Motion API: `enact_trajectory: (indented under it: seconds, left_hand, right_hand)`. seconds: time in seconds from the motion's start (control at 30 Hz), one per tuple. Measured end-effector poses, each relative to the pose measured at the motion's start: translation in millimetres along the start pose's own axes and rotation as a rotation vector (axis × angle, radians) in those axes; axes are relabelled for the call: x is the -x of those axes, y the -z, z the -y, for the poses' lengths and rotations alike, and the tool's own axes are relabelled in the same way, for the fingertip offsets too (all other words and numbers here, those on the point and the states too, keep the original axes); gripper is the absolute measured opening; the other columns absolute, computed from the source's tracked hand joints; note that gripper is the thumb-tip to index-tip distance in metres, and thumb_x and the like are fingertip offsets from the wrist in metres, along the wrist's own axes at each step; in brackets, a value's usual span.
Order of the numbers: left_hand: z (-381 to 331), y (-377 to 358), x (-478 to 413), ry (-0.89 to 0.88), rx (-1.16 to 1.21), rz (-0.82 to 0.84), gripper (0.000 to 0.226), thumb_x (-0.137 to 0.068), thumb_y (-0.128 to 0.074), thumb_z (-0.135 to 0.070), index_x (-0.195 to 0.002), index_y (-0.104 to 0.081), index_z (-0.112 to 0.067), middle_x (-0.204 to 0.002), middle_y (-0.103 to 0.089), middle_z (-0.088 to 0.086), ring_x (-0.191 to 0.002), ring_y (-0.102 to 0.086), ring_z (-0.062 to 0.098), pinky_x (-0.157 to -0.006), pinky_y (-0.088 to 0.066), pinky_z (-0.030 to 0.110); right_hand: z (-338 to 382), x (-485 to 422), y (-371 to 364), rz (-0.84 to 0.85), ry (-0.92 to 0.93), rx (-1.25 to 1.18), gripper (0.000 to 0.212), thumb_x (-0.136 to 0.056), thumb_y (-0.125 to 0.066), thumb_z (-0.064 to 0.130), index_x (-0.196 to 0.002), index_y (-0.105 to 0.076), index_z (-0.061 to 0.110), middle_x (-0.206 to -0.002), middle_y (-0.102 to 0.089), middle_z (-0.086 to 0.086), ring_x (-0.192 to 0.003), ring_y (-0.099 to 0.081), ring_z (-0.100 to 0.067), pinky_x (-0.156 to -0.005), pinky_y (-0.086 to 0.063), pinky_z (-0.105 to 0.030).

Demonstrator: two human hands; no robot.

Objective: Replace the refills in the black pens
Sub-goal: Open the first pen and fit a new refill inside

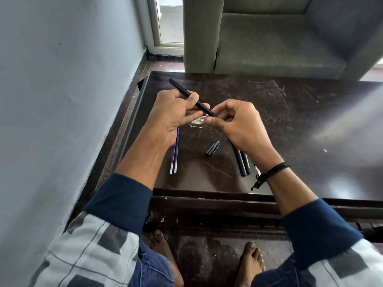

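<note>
Head view looks down on both hands raised just above a dark, scratched table (300,125), and between them they share one black pen (182,89). The left hand (176,112) has its fingers curled round the middle of the barrel, thumb laid along it, so the blunt rear end sticks out up and to the left, past the knuckles. The right hand (238,123) meets it from the other side, thumb and forefinger pinching the pen's tip end, the other fingers curled in behind. A thin blue band shows on the barrel just short of that pinch; any print on the pen is too small to read. Two refills (175,156), blue with pale near ends, lie side by side on the table under the left wrist, their far ends hidden by the hand. A loose black cap (213,148) lies tilted on the table between the two wrists, apart from everything else. Several spare pens (241,162), also black, lie close together under the right wrist, partly covered by it; their number is hard to tell. A black cord bracelet (273,169) circles the right wrist. A pale round mark (196,122) on the tabletop shows just below the pen's tip end. Beyond the table stands a grey armchair (269,38).
</note>
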State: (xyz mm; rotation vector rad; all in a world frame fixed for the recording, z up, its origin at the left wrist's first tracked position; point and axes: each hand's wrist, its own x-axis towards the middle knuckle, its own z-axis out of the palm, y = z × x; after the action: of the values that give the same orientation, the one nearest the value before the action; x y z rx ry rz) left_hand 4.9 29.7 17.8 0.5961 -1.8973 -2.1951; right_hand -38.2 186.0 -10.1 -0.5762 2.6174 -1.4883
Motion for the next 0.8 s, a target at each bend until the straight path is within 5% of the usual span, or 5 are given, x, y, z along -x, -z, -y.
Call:
enact_trajectory:
  seconds: [0.23, 0.4, 0.67, 0.8]
  left_hand:
    - [-0.4, -0.2, -0.5, 0.003, 0.001, 0.01, 0.015, -0.099, -0.058, -0.005, -0.108, -0.06, 0.006, -0.094, -0.074, 0.025, -0.084, -0.077, 0.025, -0.075, -0.062, 0.029]
    - [-0.8, 0.2, 0.1, 0.004, 0.002, 0.008, 0.017, -0.099, -0.057, -0.004, -0.111, -0.06, 0.008, -0.094, -0.073, 0.025, -0.084, -0.077, 0.026, -0.076, -0.063, 0.03]
    - [-1.9, 0.3, 0.4, 0.007, 0.026, -0.001, 0.015, -0.098, -0.06, -0.004, -0.108, -0.062, 0.007, -0.081, -0.075, 0.017, -0.076, -0.077, 0.021, -0.069, -0.062, 0.026]
    - [-1.8, 1.3, 0.6, 0.003, 0.018, 0.005, 0.013, -0.099, -0.058, -0.004, -0.108, -0.06, 0.005, -0.093, -0.074, 0.025, -0.083, -0.077, 0.026, -0.074, -0.062, 0.029]
  right_hand:
    - [0.1, -1.8, -1.0, 0.035, -0.031, -0.062, 0.012, -0.096, -0.07, 0.025, -0.085, -0.073, 0.021, -0.067, -0.074, 0.002, -0.06, -0.065, -0.006, -0.074, -0.058, -0.038]
    - [-1.7, -1.1, -2.6, -0.007, -0.014, -0.019, 0.015, -0.087, -0.079, 0.037, -0.088, -0.071, 0.024, -0.072, -0.074, 0.002, -0.065, -0.067, -0.007, -0.069, -0.054, -0.031]
    - [3.9, -0.1, -3.3, 0.002, -0.042, -0.043, 0.031, -0.097, -0.064, 0.044, -0.081, -0.072, 0.02, -0.066, -0.073, 0.003, -0.061, -0.065, -0.009, -0.069, -0.055, -0.036]
    - [3.2, 0.2, -2.7, -0.014, -0.011, -0.002, 0.014, -0.09, -0.076, 0.036, -0.083, -0.07, 0.025, -0.068, -0.073, 0.006, -0.062, -0.066, -0.009, -0.066, -0.055, -0.033]
